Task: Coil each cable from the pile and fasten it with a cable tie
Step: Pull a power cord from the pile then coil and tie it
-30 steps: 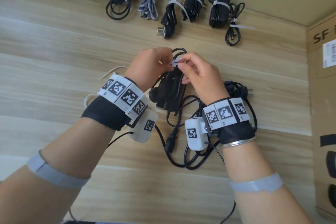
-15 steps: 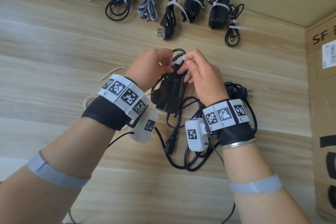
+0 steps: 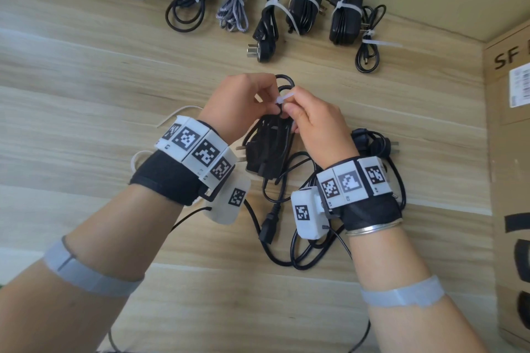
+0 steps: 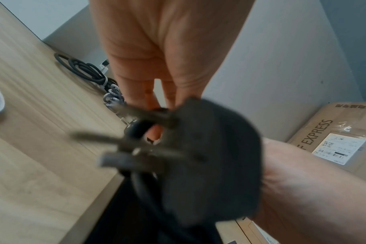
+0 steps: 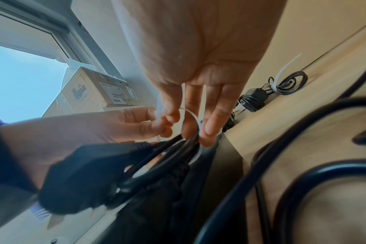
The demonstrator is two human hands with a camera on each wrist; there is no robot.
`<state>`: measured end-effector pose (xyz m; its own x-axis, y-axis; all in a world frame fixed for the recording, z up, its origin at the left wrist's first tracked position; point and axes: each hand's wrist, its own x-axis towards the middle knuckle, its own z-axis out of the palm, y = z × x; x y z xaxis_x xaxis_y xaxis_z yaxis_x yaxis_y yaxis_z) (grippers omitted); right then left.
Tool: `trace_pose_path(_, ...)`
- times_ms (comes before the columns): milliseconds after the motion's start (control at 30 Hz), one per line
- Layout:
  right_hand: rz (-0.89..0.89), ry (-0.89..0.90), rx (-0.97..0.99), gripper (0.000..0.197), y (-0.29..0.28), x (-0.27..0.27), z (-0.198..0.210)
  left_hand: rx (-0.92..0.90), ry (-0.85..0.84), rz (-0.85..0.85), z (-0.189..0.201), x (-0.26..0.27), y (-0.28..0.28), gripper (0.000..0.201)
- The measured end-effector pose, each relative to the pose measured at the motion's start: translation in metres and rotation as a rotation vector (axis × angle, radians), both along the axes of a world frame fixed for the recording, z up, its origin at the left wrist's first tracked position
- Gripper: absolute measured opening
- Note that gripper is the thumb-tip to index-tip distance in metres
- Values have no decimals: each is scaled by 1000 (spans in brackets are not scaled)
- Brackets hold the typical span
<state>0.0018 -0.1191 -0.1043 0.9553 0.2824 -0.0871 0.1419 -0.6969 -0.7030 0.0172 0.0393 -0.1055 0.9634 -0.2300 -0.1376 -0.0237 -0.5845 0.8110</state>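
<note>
Looking down from the head view, we hold the coiled black cable (image 3: 272, 146) above the table (image 3: 86, 71), our left hand (image 3: 238, 103) and right hand (image 3: 315, 126) both pinching the white cable tie (image 3: 282, 99) at its top loops, so we should feed the tail straight and pull snug; the wall's tied bundles (image 3: 266, 14) are well apart, the untied pile (image 3: 329, 209) just below. From the left wrist, the blurred plug (image 4: 198, 156) hides our fingertips. From the right wrist, the tie loops the strands, and the cardboard box (image 3: 510, 152) bounds our right.
</note>
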Motion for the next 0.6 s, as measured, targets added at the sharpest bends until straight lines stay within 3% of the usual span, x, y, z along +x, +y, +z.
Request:
trace_pose_path(267,-38,90,-29,12,-3,1,9,-51,-84,-35,3,-2,-2,6)
trace_pose_path(367,-78,7,-99,25,-2,4,11,-19,-126,-73,3,-3,-5,10)
trace_pose_path(600,-117,-112,-188,30,-1,7,13,3,-134,-138,-1,0,-10,10)
